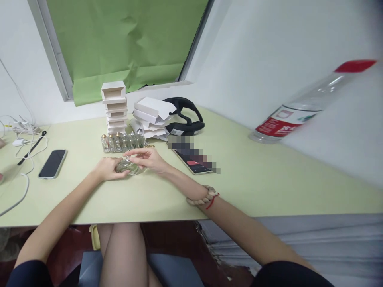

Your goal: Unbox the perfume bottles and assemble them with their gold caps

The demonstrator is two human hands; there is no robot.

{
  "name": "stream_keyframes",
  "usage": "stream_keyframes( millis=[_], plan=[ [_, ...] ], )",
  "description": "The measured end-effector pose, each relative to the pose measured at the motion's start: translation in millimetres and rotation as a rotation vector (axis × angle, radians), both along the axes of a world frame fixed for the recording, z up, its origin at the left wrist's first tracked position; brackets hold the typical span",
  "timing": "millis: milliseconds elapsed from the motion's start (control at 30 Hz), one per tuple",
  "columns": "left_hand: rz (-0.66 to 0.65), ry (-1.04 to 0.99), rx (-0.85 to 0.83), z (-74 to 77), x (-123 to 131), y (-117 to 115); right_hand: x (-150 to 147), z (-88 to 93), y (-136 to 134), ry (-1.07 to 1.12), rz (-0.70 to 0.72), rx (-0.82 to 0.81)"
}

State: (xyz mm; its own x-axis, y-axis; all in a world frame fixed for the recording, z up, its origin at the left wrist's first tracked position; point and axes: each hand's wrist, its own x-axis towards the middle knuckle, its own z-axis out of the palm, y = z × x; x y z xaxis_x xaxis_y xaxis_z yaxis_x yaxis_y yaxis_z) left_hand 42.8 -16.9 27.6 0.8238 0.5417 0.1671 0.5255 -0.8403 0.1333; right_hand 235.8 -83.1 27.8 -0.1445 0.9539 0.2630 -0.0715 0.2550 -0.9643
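A rounded clear glass perfume bottle (131,169) is between my hands, low over the table or resting on it; I cannot tell which. My left hand (107,169) is closed on its left side, with the thumb along the front. From the right, my right hand (152,160) pinches at the bottle's neck and top, index finger reaching over it. Just beyond my fingers stands a row of several small glass bottles (122,143) with metallic tops. Behind that row rises a stack of open white boxes (115,107).
More white cartons (152,111) lie beside a black headset (187,127). A partly blurred-out phone (199,167) is right of my hands; another phone (53,164) lies left near white cables (28,139). A red-capped plastic bottle (281,119) stands by the right wall.
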Motion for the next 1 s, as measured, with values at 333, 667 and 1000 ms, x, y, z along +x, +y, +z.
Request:
stream_keyframes(
  millis=[333, 667, 1000],
  plan=[
    [0.025, 0.059, -0.031, 7.6, 1.1, -3.6, 0.3, -0.2, 4.1, 0.039, 0.008, -0.072],
    [0.060, 0.055, -0.034, 8.6, -0.1, -2.1, 2.6, -0.8, 8.8, -0.026, -0.022, -0.055],
    [0.121, 0.003, 0.055, -1.1, -0.6, 4.7, 10.7, -2.6, 16.0, 0.072, -0.211, -0.014]
  ],
)
